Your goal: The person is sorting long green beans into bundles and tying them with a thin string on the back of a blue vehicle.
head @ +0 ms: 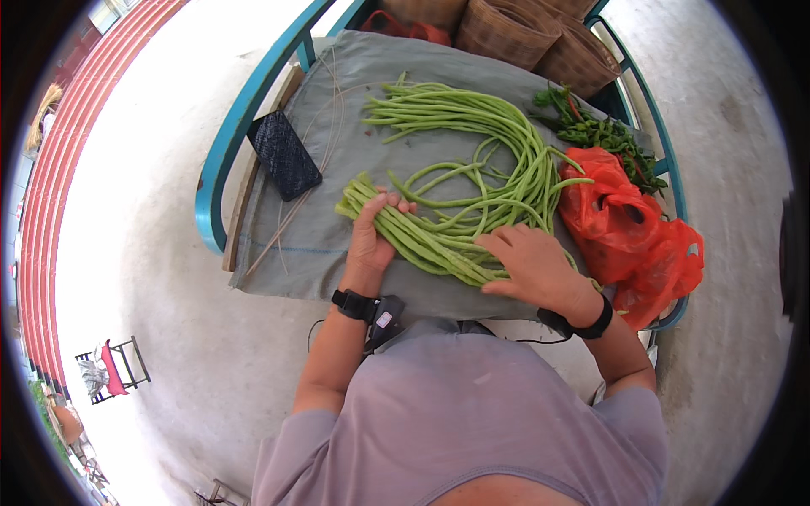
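A bundle of green yardlong beans (421, 243) lies in my left hand (373, 231), whose fingers wrap round it near the bean tips. My right hand (528, 265) rests with spread fingers on the other part of the same bundle, thumb towards me. Beyond both hands, a larger curved pile of long beans (506, 114) lies on a grey cloth (291, 272), with some loose beans looping in its middle. Part of the held bundle is hidden under my right hand.
Red plastic bags (607, 221) and leafy green peppers (588, 129) are on the right. Woven baskets (506, 31) stand at the far side. A dark phone-like slab (285, 155) and thin strips (304, 190) lie left, inside a blue metal rail (218, 152).
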`<state>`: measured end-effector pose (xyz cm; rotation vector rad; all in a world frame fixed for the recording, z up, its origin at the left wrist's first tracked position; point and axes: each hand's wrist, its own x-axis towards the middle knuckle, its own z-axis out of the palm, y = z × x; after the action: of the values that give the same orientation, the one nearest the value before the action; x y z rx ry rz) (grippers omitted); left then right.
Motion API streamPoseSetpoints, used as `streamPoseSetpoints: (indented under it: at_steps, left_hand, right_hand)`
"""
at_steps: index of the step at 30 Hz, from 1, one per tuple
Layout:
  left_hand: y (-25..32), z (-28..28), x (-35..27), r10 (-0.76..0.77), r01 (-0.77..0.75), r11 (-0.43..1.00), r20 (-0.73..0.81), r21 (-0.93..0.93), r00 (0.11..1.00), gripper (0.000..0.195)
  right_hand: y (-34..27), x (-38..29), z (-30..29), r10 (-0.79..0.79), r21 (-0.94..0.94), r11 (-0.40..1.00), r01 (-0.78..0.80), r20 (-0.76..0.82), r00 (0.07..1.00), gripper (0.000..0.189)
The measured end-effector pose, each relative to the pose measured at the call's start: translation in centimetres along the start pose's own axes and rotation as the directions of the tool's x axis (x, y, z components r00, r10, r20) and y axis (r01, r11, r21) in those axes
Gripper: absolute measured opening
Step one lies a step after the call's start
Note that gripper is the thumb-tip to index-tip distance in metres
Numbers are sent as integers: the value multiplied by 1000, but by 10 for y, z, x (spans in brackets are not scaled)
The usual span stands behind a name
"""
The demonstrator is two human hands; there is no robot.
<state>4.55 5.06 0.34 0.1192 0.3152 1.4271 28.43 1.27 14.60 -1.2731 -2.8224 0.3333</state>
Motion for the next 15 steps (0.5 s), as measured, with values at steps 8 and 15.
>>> streamPoseSetpoints:
  at_steps: [8, 15]
  left_hand:
    - [1, -2, -2, 18, -11, 990, 46, -138, 999, 14]
    - [5, 11, -6, 65, -64, 991, 1, -118, 998, 16]
  right_hand:
    - [75, -76, 1, 292, -205, 943, -262, 132, 947, 50]
    - [107, -71, -46, 539, -334, 803, -494, 53, 841, 24]
